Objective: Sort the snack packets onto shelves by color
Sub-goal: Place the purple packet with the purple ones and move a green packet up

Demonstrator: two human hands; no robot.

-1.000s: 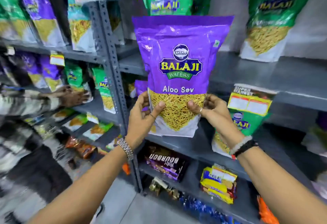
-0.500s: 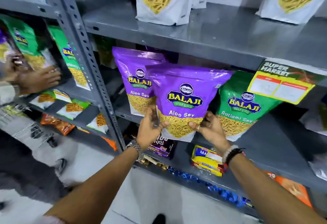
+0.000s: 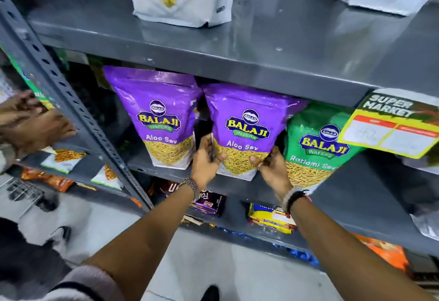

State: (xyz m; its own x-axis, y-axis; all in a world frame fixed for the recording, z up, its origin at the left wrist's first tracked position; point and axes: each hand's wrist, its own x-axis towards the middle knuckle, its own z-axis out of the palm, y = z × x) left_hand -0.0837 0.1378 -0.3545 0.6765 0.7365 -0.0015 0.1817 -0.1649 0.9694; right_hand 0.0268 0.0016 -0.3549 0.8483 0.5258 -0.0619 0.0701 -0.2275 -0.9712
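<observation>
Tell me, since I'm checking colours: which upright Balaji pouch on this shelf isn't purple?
The green Ratlami Sev pouch, rightmost of three; both Aloo Sev pouches are purple.

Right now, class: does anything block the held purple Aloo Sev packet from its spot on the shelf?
Nothing visible does. The held purple Aloo Sev packet, with both hands at its base, already sits on the shelf between another purple packet and the green Ratlami Sev packet.

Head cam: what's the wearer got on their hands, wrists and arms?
Both forearms are bare. The left hand has a silver metal link band at the wrist, and a light sleeve with a dark stripe is pushed up near the elbow. The right hand has a ring on one finger, and its wrist carries a white band beside a black one with a red bit.
</observation>
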